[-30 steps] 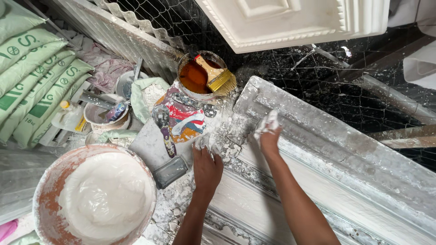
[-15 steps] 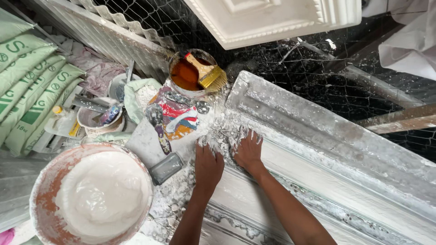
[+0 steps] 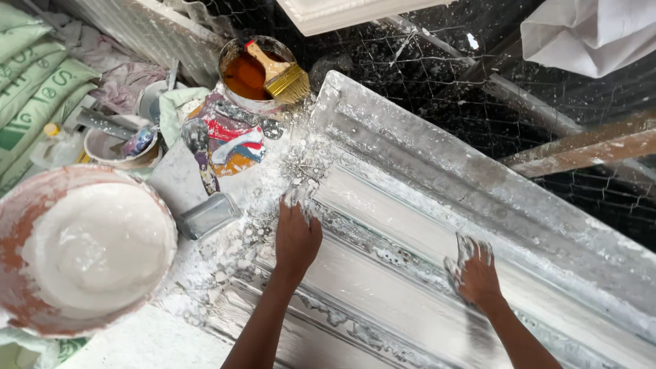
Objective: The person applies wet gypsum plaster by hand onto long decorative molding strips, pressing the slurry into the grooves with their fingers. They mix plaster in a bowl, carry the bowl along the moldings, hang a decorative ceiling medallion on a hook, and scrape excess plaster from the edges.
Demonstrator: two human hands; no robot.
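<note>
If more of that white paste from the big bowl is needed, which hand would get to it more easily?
Probably the left hand. It rests flat at the near end of the long moulded plaster piece, close to the bowl of white paste. The right hand presses further along the piece, well away from the bowl.

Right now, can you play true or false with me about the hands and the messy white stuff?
1. Both hands, the left hand and the right hand, press flat on the long white moulding. True.
2. The big bowl holds blue paint. False: it holds white plaster.
3. A brush rests in the tin of orange liquid. True.
4. The right hand holds the scraper. False: the scraper lies beside the bowl, untouched.
</note>
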